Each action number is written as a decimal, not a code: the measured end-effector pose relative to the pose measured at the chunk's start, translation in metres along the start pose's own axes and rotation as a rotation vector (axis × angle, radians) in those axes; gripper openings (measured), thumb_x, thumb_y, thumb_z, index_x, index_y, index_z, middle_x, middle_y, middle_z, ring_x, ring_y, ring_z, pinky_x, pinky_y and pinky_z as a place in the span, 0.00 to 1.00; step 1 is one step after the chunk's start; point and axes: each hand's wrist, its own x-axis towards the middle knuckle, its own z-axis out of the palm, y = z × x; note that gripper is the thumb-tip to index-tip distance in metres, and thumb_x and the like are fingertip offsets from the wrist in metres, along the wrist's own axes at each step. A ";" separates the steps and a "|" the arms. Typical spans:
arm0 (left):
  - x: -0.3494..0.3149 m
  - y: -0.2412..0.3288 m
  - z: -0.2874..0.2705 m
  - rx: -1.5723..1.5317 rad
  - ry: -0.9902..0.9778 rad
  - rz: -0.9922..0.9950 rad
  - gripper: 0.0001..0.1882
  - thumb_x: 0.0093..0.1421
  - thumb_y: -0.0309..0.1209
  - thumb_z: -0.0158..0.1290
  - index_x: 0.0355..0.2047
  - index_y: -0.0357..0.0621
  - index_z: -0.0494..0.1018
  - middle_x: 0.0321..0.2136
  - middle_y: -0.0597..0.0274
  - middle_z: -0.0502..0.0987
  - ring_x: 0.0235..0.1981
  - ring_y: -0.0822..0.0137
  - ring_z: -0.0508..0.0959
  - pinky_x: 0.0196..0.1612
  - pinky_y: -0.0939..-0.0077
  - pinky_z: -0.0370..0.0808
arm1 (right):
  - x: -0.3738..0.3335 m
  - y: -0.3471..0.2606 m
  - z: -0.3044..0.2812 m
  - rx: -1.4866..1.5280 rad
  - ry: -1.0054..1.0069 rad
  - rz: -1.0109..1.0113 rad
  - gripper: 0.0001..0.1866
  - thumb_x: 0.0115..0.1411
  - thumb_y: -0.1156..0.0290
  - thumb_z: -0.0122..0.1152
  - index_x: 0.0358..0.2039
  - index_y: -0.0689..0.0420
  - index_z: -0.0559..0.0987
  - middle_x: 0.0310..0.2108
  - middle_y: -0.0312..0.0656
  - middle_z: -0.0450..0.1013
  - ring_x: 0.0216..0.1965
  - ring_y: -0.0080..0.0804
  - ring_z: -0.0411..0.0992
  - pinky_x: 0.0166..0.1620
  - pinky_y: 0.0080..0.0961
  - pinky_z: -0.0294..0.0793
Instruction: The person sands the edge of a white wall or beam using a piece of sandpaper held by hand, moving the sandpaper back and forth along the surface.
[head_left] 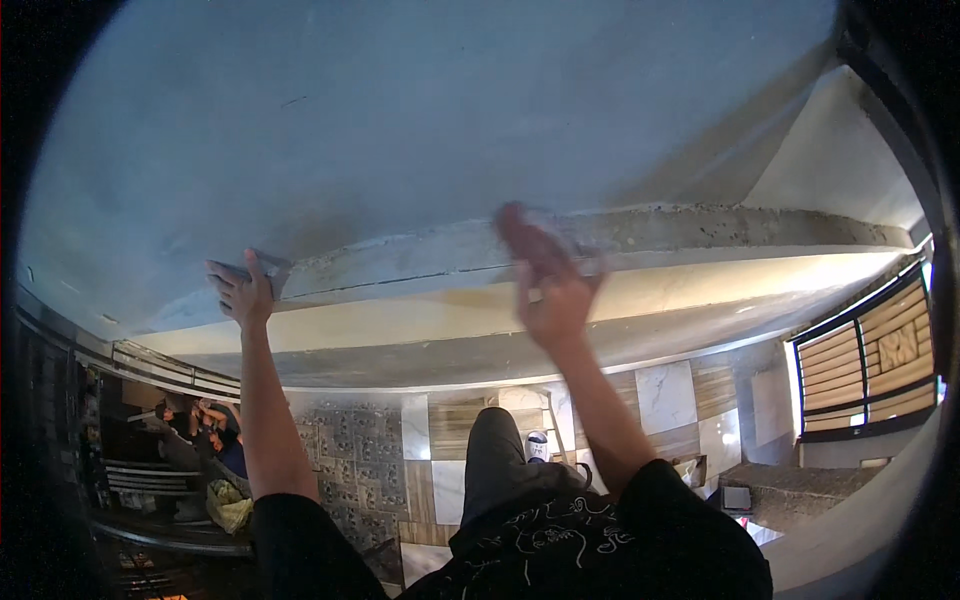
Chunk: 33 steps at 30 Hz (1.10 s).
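Observation:
A broad grey-blue plastered surface (430, 120) fills the upper part of the view, with a rough strip (660, 228) running along its lower edge. My left hand (242, 294) rests against this surface near the strip's left end, fingers spread. A dark patch beside it may be shadow. Farther right, my right hand (560, 305) is raised at the strip and smeared by motion. Its fingers seem closed around a reddish-brown blurred shape (522, 235), too unclear to name. Both arms are stretched out, bare below short black sleeves.
Below the strip runs a pale band (430, 318). Far beneath lies a tiled floor (665, 395) beside a darker patterned area (350, 450). People (205, 425) are at the lower left, near a yellowish bag (230, 505). A slatted window (870, 355) with dark bars is at right.

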 end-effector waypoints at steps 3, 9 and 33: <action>-0.005 0.005 -0.005 -0.013 0.020 -0.001 0.53 0.56 0.72 0.27 0.68 0.45 0.30 0.66 0.35 0.40 0.66 0.42 0.47 0.64 0.48 0.45 | -0.001 0.096 -0.055 -0.264 0.114 0.152 0.17 0.56 0.70 0.54 0.47 0.49 0.76 0.48 0.33 0.74 0.48 0.29 0.70 0.58 0.45 0.47; -0.004 0.023 -0.008 -0.042 0.035 0.025 0.53 0.56 0.72 0.28 0.68 0.45 0.32 0.66 0.36 0.41 0.66 0.41 0.48 0.64 0.49 0.46 | -0.029 0.195 -0.082 -0.754 0.275 0.359 0.17 0.60 0.68 0.51 0.50 0.58 0.74 0.50 0.37 0.73 0.50 0.32 0.69 0.59 0.42 0.45; 0.001 -0.001 0.001 -0.043 0.008 -0.009 0.53 0.55 0.73 0.26 0.68 0.49 0.29 0.67 0.39 0.39 0.67 0.42 0.47 0.65 0.52 0.44 | -0.010 0.034 -0.042 -0.075 -0.002 0.042 0.20 0.55 0.70 0.54 0.51 0.49 0.75 0.51 0.33 0.73 0.55 0.23 0.66 0.60 0.39 0.43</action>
